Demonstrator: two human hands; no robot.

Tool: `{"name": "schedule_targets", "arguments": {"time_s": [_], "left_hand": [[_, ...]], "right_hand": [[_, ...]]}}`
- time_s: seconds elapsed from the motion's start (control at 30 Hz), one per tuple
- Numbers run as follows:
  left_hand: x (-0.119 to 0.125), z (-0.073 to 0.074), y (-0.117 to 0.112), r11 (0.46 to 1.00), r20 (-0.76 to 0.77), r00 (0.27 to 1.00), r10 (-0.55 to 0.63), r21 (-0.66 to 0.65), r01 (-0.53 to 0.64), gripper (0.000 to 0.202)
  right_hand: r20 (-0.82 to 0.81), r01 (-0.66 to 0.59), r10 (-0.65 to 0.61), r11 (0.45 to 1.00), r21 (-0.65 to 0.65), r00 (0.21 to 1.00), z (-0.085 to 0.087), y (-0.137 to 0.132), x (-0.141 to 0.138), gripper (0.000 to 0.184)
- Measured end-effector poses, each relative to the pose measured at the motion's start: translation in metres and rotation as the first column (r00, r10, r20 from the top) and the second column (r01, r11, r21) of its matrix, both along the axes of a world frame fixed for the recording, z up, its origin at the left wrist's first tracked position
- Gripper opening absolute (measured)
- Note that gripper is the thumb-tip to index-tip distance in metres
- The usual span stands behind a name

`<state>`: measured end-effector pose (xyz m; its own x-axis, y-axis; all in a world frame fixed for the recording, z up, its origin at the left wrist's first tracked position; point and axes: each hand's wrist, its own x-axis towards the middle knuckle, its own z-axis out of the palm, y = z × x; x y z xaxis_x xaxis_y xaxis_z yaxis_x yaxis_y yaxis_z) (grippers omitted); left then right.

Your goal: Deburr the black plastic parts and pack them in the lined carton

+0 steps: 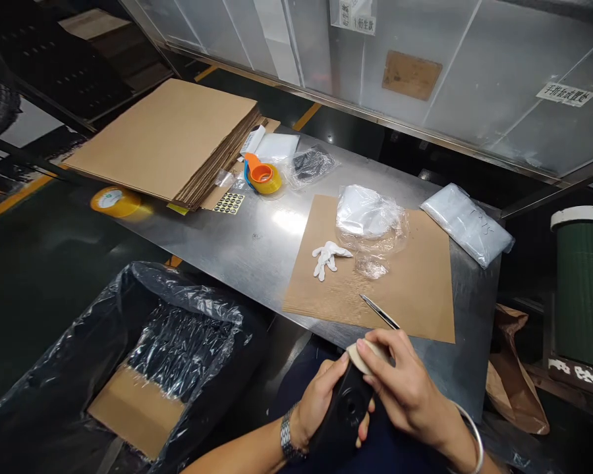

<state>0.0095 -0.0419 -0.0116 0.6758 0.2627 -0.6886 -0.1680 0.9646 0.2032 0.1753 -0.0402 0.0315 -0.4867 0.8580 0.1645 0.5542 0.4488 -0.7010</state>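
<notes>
My left hand [313, 405] is wrapped round a black molded part [343, 411] with a round hole in its face, held tilted in front of my body. My right hand [408, 378] pinches a small beige pad [360, 359] against the upper end of that part. What the pad is made of, I cannot tell. Just beyond my right fingers, a slim silver pen-like tool [379, 311] lies on a cardboard sheet [420, 283]. White finger cots [327, 258] lie in a small heap on the same sheet, beside a clear bag of white material [366, 210].
A stack of cardboard sheets [172, 138] covers the far left of the metal table [257, 257]. Near it are an orange tape dispenser [263, 174], a tape roll [114, 201] and a sticker sheet [228, 203]. A black-lined bin [188, 289] stands lower left; a plastic packet [467, 224] lies right.
</notes>
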Motion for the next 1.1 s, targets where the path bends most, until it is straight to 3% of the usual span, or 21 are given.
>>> {"name": "schedule_targets", "arguments": {"time_s": [0.27,0.57,0.63,0.7,0.77,0.9,1.0,1.1], "left_hand": [[0.0,0.004,0.001,1.0,0.017,1.0,0.022,0.001,-0.022,0.072],[-0.004,-0.014,-0.002,0.998,0.113,0.993,-0.023,-0.055,0.029,0.078],[-0.006,-0.015,0.003,0.996,0.149,0.989,0.021,-0.085,-0.008,0.08],[-0.007,-0.011,0.01,0.994,0.176,0.98,0.095,-0.061,-0.085,0.081],[-0.005,-0.005,0.018,0.981,0.177,0.965,0.192,-0.026,-0.19,0.08],[0.001,0.004,0.026,0.949,0.156,0.936,0.316,-0.073,-0.308,0.073],[0.005,0.006,0.028,0.935,0.137,0.925,0.353,-0.096,-0.343,0.07],[0.004,0.006,0.028,0.931,0.124,0.924,0.361,-0.099,-0.351,0.07]], "right_hand": [[-0.049,-0.007,0.005,0.999,-0.034,0.999,-0.008,-0.006,0.001,0.053],[-0.015,-0.084,0.083,0.995,-0.055,0.996,-0.007,-0.01,0.019,0.049],[0.004,0.019,-0.019,0.997,-0.071,1.0,-0.024,-0.007,0.033,0.045],[0.049,0.217,-0.213,0.972,-0.087,0.976,-0.055,0.0,0.05,0.04],[0.116,0.472,-0.464,0.879,-0.061,0.878,-0.094,0.013,0.067,0.036],[0.196,0.656,-0.64,0.755,-0.023,0.743,-0.165,0.044,0.088,0.039],[0.233,0.7,-0.675,0.713,-0.036,0.699,-0.189,0.055,0.087,0.035],[0.227,0.714,-0.688,0.697,-0.056,0.689,-0.187,0.056,0.076,0.033]]}}
